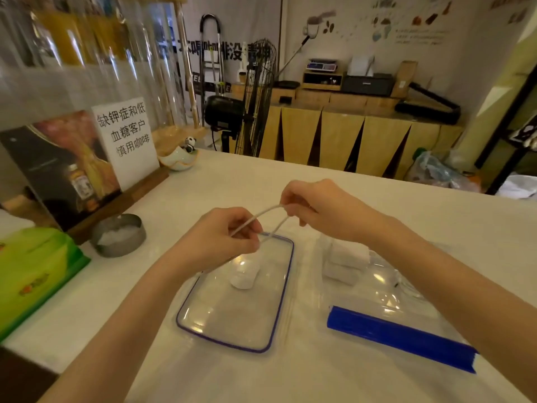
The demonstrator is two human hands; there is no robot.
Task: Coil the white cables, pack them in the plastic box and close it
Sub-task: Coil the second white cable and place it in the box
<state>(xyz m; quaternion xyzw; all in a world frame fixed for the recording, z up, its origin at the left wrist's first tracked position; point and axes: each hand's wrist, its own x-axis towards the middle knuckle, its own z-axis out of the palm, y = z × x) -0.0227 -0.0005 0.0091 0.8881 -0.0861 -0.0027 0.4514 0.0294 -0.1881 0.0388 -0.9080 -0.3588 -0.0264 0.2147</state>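
A white cable (263,218) is stretched as a doubled loop between my two hands above the white table. My left hand (223,235) pinches its near end. My right hand (315,209) pinches the fold at the far end. Below them lies a clear plastic lid with a purple rim (286,274), and a white charger block (244,276) rests on it. To the right stands the clear plastic box (386,289) with a blue clip (401,337) along its near side; white folded items (345,258) lie at its far end.
A round metal ashtray (119,235) and a green tissue pack (32,269) sit at the left. Behind them stand a printed sign (125,135) on a wooden stand and a small panda dish (180,158). A fan (255,97) and a wooden counter (348,135) are beyond the table.
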